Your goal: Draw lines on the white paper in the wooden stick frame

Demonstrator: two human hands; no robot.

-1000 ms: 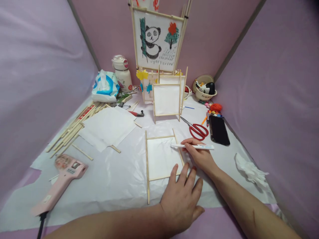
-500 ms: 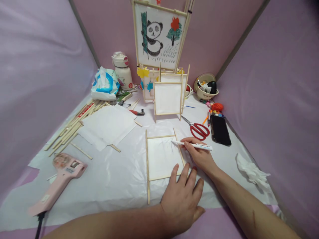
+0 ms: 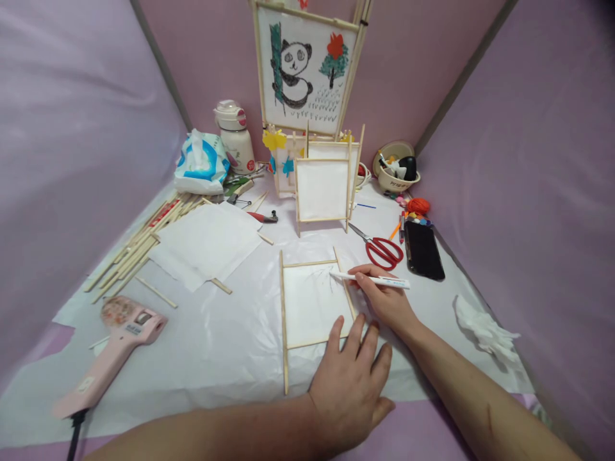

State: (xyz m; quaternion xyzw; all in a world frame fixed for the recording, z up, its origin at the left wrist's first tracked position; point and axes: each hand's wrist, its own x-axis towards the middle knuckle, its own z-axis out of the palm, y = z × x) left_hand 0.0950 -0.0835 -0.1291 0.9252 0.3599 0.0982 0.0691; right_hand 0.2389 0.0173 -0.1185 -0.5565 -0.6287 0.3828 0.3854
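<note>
Rested the left hand (image 3: 348, 378) spread out, clenched on nothing, over the lower right corner of the stick-framed panel (image 3: 310, 307), flat on the white covering (image 3: 216, 358). Grasped the white pen (image 3: 372, 280) in the right hand (image 3: 384, 301), beyond. Over the last second, nudged its tip slightly upward toward the top stick (image 3: 311, 263), among faint marks (image 3: 323, 273) at the panel's upper right; could not tell whether touching. Took this for a drawing barely begun, with most of the panel bare. Farther back, saw red-handled scissors (image 3: 384, 253), a blank standing frame (image 3: 323, 190) and, last, a panda picture (image 3: 307, 73).

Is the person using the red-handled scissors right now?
No, the right hand holds a white pen; the scissors lie on the table.
</note>
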